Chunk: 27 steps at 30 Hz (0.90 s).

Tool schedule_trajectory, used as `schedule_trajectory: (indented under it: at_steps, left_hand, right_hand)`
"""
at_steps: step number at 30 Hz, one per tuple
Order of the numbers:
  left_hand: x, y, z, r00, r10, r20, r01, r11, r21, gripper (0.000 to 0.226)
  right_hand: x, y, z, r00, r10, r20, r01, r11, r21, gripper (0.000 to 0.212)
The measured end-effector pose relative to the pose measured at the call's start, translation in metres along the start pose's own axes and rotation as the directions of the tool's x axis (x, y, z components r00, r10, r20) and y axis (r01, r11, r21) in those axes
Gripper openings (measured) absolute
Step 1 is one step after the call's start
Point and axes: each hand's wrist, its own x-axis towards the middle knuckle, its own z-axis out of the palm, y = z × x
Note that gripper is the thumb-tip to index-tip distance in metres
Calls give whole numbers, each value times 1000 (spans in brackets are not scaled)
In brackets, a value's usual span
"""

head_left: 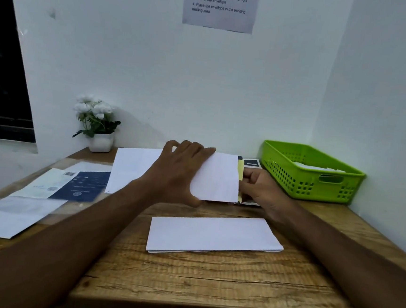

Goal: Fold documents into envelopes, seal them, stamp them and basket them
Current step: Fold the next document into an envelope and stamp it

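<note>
while a potted white flower stands by the wall far left of the green basket, printed sheets lie left of it too, and a folded paper lies nearer the table's front edge. white paper rests inside the basket. the wooden table fills a white-walled corner, with a notice taped above. just left of the basket, the left hand grips a white envelope, fingers over its far edge, thumb at the near one. the right hand curls at the envelope's yellow-edged end; what it pinches is hidden.
</note>
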Motion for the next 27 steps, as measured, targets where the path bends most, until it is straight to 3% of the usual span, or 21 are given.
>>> schedule_trajectory:
  at_steps: [3, 10, 14, 16, 18, 19, 21, 23, 27]
  left_hand:
    - [0, 1, -1, 1000, 1, -2, -1, 1000, 7, 105]
    - [1, 1, -2, 999, 26, -39, -27, 999, -22, 100]
    - [2, -12, -9, 999, 24, -45, -24, 1000, -13, 96]
    - [1, -27, -13, 998, 1, -56, -2, 1000, -12, 94]
    - [-2, -44, -15, 998, -25, -57, 25, 1000, -3, 94]
    - [-4, -50, -15, 998, -34, -50, 34, 999, 4, 95]
    - [-8, -61, -13, 998, -48, -34, 48, 999, 13, 95]
    - [-12, -67, -13, 998, -63, -28, 64, 998, 9, 94]
    - [-13, -73, -16, 995, -89, -38, 89, 996, 7, 95]
  right_hand:
    - [2, 3, -1, 998, -16, -58, 15, 1000, -24, 21]
    - [3, 2, 0, 994, -83, -66, 72, 986, -148, 29]
    - [0, -2, -6, 993, -110, -51, 95, 966, -239, 7]
    - [-5, -9, -17, 991, -118, 57, 131, 871, -474, 21]
    - [-10, -17, -25, 969, -51, 243, 195, 763, -617, 20]
    - [-13, -20, -27, 947, 13, 321, 209, 733, -647, 20]
    - [-18, -24, -25, 898, 131, 421, 221, 692, -687, 39]
    - [-19, -26, -20, 870, 188, 456, 208, 698, -685, 57]
    - [-18, -28, -16, 833, 232, 501, 188, 734, -653, 66]
